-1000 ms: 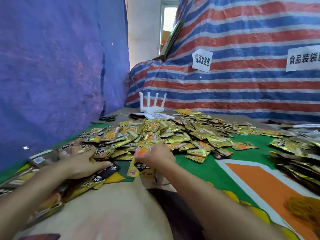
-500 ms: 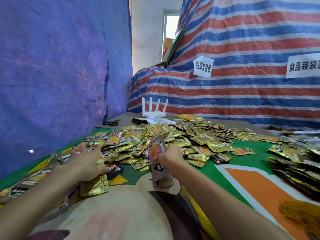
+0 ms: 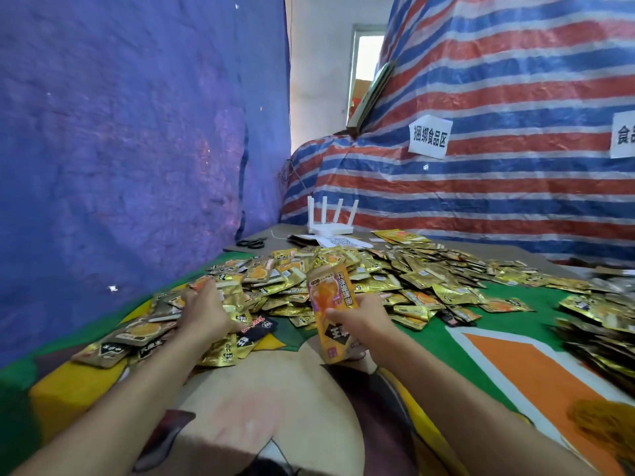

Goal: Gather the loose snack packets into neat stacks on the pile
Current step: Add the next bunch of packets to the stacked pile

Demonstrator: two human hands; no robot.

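Note:
A wide pile of gold snack packets covers the mat ahead of me. My right hand grips a stack of orange and gold packets, held upright on its edge just in front of the pile. My left hand lies palm down on loose packets at the pile's left side, fingers spread over them. More loose packets trail off to the near left.
A second heap of packets sits at the right edge. A white router and black scissors lie at the far end. A blue tarp wall rises left, a striped tarp behind. The colourful mat lies underneath.
My right hand has raised its stack from lying flat to standing upright. My left hand has slid forward over the loose packets on the left.

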